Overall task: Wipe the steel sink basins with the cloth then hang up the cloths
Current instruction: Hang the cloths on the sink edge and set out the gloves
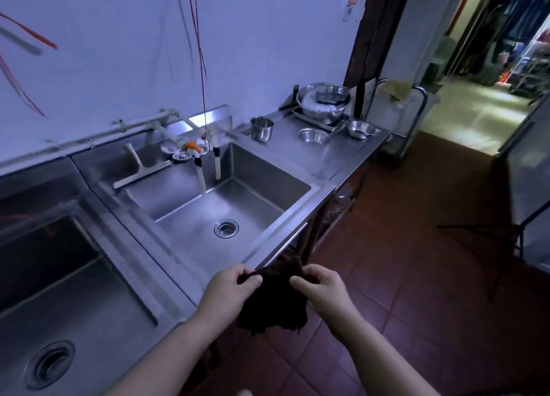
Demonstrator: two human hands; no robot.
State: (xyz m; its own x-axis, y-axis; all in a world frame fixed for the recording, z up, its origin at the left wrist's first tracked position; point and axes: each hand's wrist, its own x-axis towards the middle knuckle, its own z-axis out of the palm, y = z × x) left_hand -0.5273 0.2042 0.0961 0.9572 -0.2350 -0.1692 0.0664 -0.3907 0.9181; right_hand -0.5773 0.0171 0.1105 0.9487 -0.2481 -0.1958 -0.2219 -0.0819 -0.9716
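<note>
A dark cloth (273, 300) hangs between my two hands in front of the sink's front edge. My left hand (229, 288) pinches its upper left corner. My right hand (320, 285) pinches the upper right corner. Beyond them lies the right steel basin (190, 217) with a round drain (226, 228). The left steel basin (74, 312) with its own drain (49, 364) fills the lower left. Another dark cloth (306, 241) seems to hang under the counter's front rail, partly hidden.
Taps with white hoses (201, 175) hang over the right basin, and a squeegee (140, 169) rests on the back ledge. Steel bowls (324, 104), a pot (262, 129) and a tray stand on the counter at right. Red tiled floor (401, 276) lies to my right.
</note>
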